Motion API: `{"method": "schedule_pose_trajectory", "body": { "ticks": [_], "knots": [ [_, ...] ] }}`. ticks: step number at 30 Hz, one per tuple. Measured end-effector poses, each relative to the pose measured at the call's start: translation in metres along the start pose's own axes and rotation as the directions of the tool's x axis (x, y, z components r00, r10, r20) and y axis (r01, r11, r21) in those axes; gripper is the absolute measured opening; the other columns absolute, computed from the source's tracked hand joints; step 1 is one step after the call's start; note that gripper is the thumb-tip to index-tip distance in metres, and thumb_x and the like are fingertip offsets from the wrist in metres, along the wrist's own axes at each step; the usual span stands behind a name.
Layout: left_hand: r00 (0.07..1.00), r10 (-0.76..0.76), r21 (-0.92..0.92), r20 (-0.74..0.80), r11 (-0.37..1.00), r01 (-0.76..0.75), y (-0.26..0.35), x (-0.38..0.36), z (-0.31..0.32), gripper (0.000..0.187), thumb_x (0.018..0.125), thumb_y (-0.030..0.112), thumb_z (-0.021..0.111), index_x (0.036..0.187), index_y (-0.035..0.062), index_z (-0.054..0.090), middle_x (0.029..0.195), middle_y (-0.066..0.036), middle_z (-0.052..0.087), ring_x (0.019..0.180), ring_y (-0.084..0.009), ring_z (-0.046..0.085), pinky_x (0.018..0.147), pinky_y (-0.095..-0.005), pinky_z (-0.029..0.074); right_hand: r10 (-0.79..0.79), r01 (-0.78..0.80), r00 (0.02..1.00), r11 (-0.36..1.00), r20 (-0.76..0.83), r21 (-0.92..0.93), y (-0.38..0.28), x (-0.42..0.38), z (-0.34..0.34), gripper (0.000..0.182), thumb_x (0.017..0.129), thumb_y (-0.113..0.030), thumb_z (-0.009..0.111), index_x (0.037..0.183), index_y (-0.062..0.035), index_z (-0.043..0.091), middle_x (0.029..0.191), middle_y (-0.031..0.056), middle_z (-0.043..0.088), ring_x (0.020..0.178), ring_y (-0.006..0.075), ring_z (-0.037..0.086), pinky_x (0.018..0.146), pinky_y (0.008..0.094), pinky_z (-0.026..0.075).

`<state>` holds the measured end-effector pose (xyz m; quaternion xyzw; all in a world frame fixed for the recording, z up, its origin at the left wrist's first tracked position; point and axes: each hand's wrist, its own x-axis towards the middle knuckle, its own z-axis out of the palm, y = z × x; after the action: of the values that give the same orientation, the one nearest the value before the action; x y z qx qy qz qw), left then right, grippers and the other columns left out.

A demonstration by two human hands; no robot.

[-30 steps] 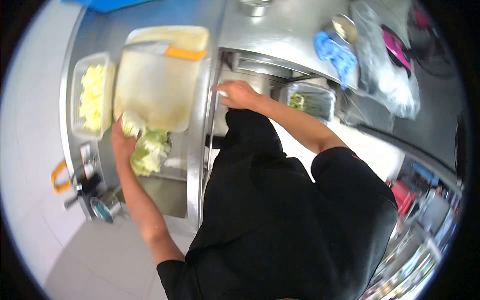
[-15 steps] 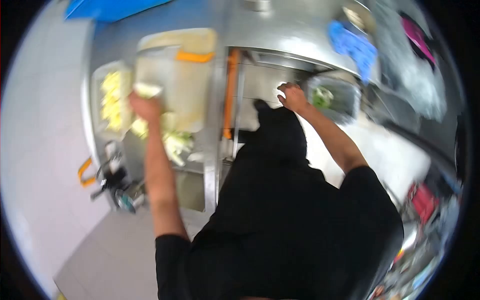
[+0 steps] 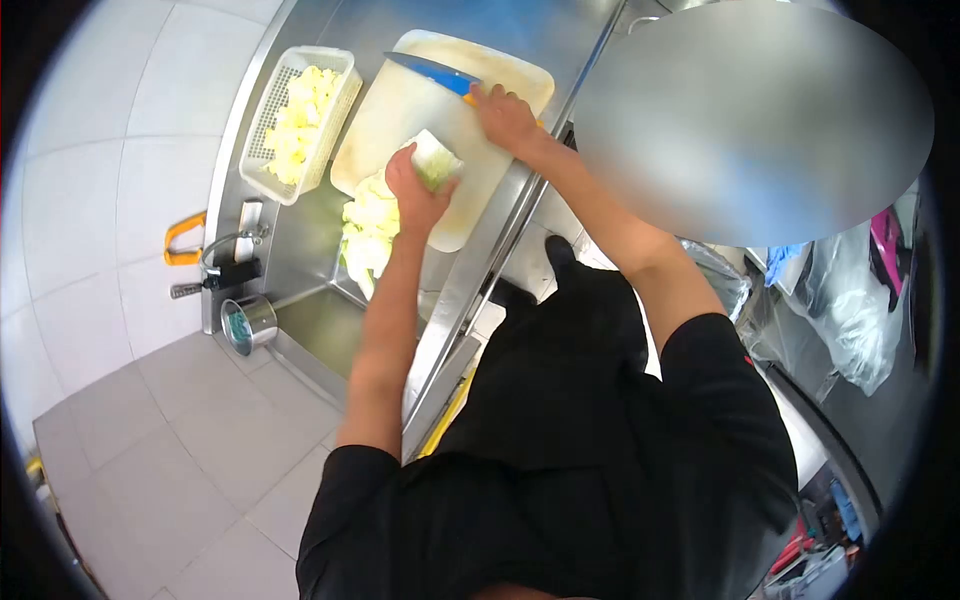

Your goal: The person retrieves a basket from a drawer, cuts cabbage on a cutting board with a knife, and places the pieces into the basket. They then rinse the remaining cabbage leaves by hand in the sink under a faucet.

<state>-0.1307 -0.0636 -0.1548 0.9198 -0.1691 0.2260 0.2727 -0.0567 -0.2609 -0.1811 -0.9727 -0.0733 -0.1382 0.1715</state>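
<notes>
My left hand [image 3: 418,197] is closed around a cut chunk of pale green cabbage [image 3: 436,158] on the white cutting board [image 3: 385,115]. In my right hand [image 3: 507,119] is the orange handle of a knife [image 3: 432,71]. Its blade points left across the far part of the board and reflects blue. The blade is apart from the cabbage chunk. Loose cabbage leaves [image 3: 366,228] lie beside my left wrist, partly over the board's near left edge.
A white plastic basket [image 3: 345,135] of chopped yellow-green leaves stands left of the board. Nearer are a steel sink basin [image 3: 325,330], a tap [image 3: 225,245] and a metal pot [image 3: 262,318]. A blurred oval hides the upper right. Clear plastic bags [image 3: 845,310] hang at right.
My right hand has moved from near the bin to the board and gripped the knife. My left hand has brought the cabbage chunk over the board. The view has turned.
</notes>
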Motion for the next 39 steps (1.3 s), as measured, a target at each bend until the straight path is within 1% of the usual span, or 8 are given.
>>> {"method": "schedule_pose_trajectory", "body": {
  "ticks": [2, 6, 9, 12, 15, 30, 34, 39],
  "knots": [
    [0.984, 0.005, -0.036, 0.176, 0.999, 0.002, -0.019, 0.004, -0.011, 0.069, 0.061, 0.009, 0.076, 0.122, 0.0051, 0.044, 0.111, -0.015, 0.049, 0.107, -0.034, 0.046, 0.094, -0.0497, 0.032, 0.105, -0.179, 0.922, 0.969, 0.374, 0.17, 0.001, 0.011, -0.013, 0.051, 0.078, -0.023, 0.061, 0.124, -0.0037, 0.048, 0.097, 0.0184, 0.061, 0.091, 0.0321, 0.062, 0.077, 0.0419, 0.05],
    [0.917, 0.051, 0.083, 0.396, 0.992, -0.091, -0.024, 0.034, -0.036, 0.057, 0.06, 0.014, 0.075, 0.112, 0.0084, 0.051, 0.102, -0.014, 0.05, 0.099, -0.0338, 0.049, 0.09, -0.043, 0.039, 0.229, -0.382, 0.919, 0.715, 0.319, 0.586, -0.011, -0.032, -0.06, 0.046, 0.082, -0.029, 0.058, 0.116, 0.0011, 0.05, 0.089, 0.0238, 0.063, 0.087, 0.0337, 0.063, 0.076, 0.0435, 0.049],
    [0.971, 0.005, -0.013, 0.239, 1.0, -0.002, -0.029, 0.017, -0.017, 0.056, 0.06, 0.016, 0.073, 0.111, 0.0084, 0.051, 0.098, -0.013, 0.05, 0.098, -0.0325, 0.049, 0.087, -0.0406, 0.041, 0.274, -0.61, 0.786, 0.482, 0.554, 0.628, -0.037, -0.062, -0.102, 0.03, 0.09, -0.027, 0.051, 0.098, 0.0017, 0.053, 0.073, 0.0204, 0.064, 0.06, 0.0357, 0.063, 0.061, 0.0399, 0.051],
    [0.99, -0.005, -0.073, 0.139, 0.997, 0.015, -0.028, 0.013, -0.017, 0.049, 0.065, 0.015, 0.068, 0.11, 0.0077, 0.051, 0.098, -0.014, 0.05, 0.097, -0.033, 0.049, 0.085, -0.0399, 0.041, 0.198, -0.271, 0.961, 0.821, 0.193, 0.502, -0.041, -0.087, -0.084, 0.02, 0.089, -0.018, 0.048, 0.09, 0.0019, 0.049, 0.069, 0.0249, 0.062, 0.063, 0.0426, 0.062, 0.059, 0.0508, 0.049],
    [0.991, 0.008, -0.177, 0.131, 0.984, 0.016, -0.042, 0.013, -0.014, 0.04, 0.07, 0.013, 0.062, 0.108, 0.0076, 0.052, 0.097, -0.014, 0.05, 0.096, -0.0338, 0.049, 0.084, -0.0409, 0.041, 0.14, -0.224, 0.926, 0.951, 0.349, 0.214, -0.064, -0.092, -0.109, 0.017, 0.088, -0.014, 0.047, 0.09, 0.0024, 0.048, 0.066, 0.0264, 0.061, 0.066, 0.043, 0.063, 0.061, 0.0517, 0.049],
    [0.998, -0.029, -0.002, 0.063, 1.0, 0.029, -0.043, 0.01, -0.002, 0.03, 0.072, 0.011, 0.055, 0.102, 0.0129, 0.057, 0.094, -0.009, 0.051, 0.088, -0.03, 0.051, 0.076, -0.0434, 0.041, 0.098, -0.156, 0.721, 0.987, 0.686, 0.024, -0.113, -0.087, -0.165, 0.02, 0.081, -0.006, 0.043, 0.095, 0.0064, 0.051, 0.082, 0.032, 0.061, 0.082, 0.0479, 0.061, 0.077, 0.0529, 0.048],
    [0.997, -0.047, -0.053, 0.056, 0.997, 0.05, -0.041, 0.007, 0.001, 0.028, 0.072, 0.011, 0.055, 0.099, 0.0123, 0.058, 0.093, -0.01, 0.052, 0.087, -0.0308, 0.052, 0.077, -0.0438, 0.042, -0.056, -0.031, 0.803, 0.99, 0.593, 0.135, -0.098, -0.079, -0.125, 0.012, 0.081, -0.003, 0.043, 0.087, 0.006, 0.047, 0.073, 0.0309, 0.059, 0.074, 0.0465, 0.06, 0.067, 0.0529, 0.048],
    [0.999, -0.034, -0.051, 0.006, 0.998, 0.034, -0.042, -0.001, 0.004, 0.027, 0.069, 0.014, 0.056, 0.096, 0.0143, 0.059, 0.091, -0.009, 0.051, 0.085, -0.0303, 0.051, 0.073, -0.0437, 0.041, 0.132, -0.217, 0.788, 0.973, 0.601, 0.072, -0.093, -0.116, -0.055, 0.017, 0.081, -0.007, 0.045, 0.091, 0.0058, 0.05, 0.08, 0.0308, 0.061, 0.078, 0.0471, 0.062, 0.071, 0.0536, 0.049]
  ]
}}
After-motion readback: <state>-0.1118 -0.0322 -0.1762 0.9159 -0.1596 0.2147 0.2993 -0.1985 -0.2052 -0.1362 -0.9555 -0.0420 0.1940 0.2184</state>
